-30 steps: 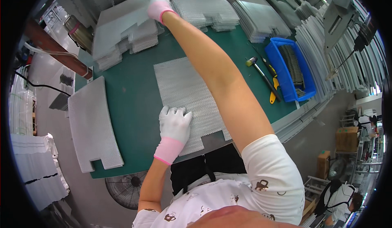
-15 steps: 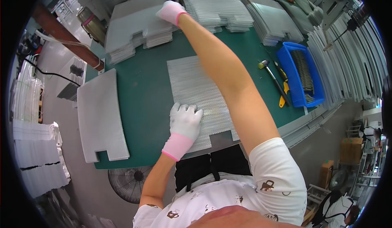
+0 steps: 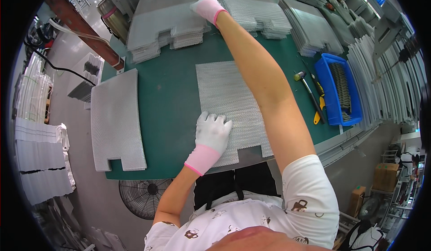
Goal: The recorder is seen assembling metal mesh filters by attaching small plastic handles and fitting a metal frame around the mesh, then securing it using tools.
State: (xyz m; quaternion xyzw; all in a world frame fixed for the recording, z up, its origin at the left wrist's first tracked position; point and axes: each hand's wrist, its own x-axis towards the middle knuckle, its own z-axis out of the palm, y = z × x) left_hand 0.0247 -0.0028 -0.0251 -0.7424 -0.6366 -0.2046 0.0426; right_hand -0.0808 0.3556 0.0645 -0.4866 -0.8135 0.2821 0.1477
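My left hand (image 3: 213, 133), in a white glove with a pink cuff, lies flat with fingers spread on a grey mesh sheet (image 3: 226, 98) in the middle of the green table (image 3: 173, 103). My right arm stretches far across the table. My right hand (image 3: 205, 7), gloved the same way, rests on the top sheet of a stack of mesh sheets (image 3: 164, 24) at the far edge; whether its fingers pinch the sheet I cannot tell.
Another mesh stack (image 3: 117, 123) lies at the table's left end. More stacks (image 3: 256, 8) sit at the back, with one stack (image 3: 310, 28) to the right. A blue bin (image 3: 339, 91), a hammer (image 3: 307, 96) and a yellow tool (image 3: 319, 107) lie right. A fan (image 3: 146, 197) stands below.
The view has shifted so the table sits lower and more centred. My right hand stays stretched to the far stacks; my left hand keeps pressing the sheet.
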